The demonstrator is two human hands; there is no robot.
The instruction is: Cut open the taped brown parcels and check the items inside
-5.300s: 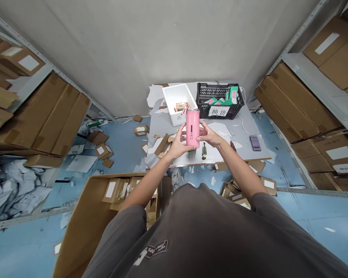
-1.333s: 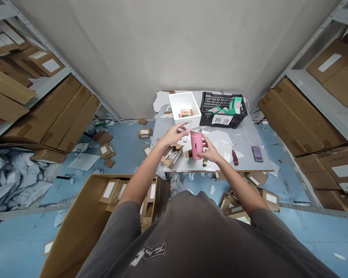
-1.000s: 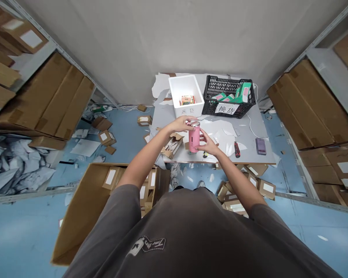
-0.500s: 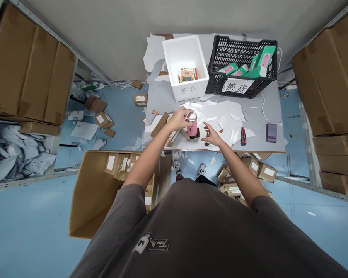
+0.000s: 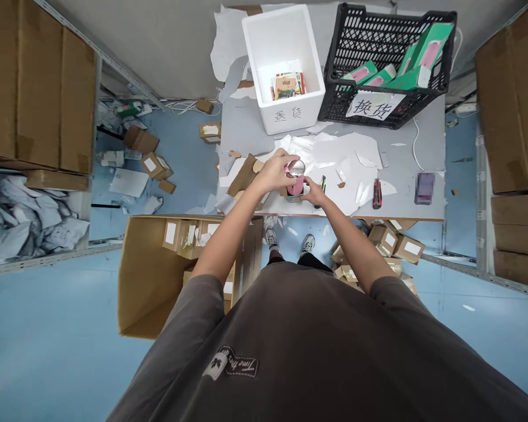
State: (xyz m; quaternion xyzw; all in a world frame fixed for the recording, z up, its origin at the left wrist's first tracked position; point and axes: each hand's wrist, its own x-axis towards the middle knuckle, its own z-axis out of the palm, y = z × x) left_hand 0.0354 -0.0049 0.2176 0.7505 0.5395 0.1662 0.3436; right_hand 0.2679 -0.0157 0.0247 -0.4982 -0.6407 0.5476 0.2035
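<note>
A pink cylinder with a shiny silver lid (image 5: 296, 169) stands upright in the mouth of a small open box (image 5: 294, 198) near the table's front edge. My left hand (image 5: 276, 172) is closed round the cylinder's upper part from the left. From the right, my right hand (image 5: 313, 192) grips the small box low down, its fingers partly hidden. Just beyond that hand lies a dark cutter (image 5: 322, 184). A red and black cutter (image 5: 377, 194) is farther right on the table.
At the table's back stand a white foam box (image 5: 290, 117) and a black crate (image 5: 343, 111) of green boxes. Torn paper covers the table (image 5: 242, 132) in places. A large open carton (image 5: 145, 281) is at lower left; shelves flank both sides.
My right hand has moved left and closed on the small box. My left hand still holds the pink cylinder, which sits lower in the box. The whole view has shifted somewhat.
</note>
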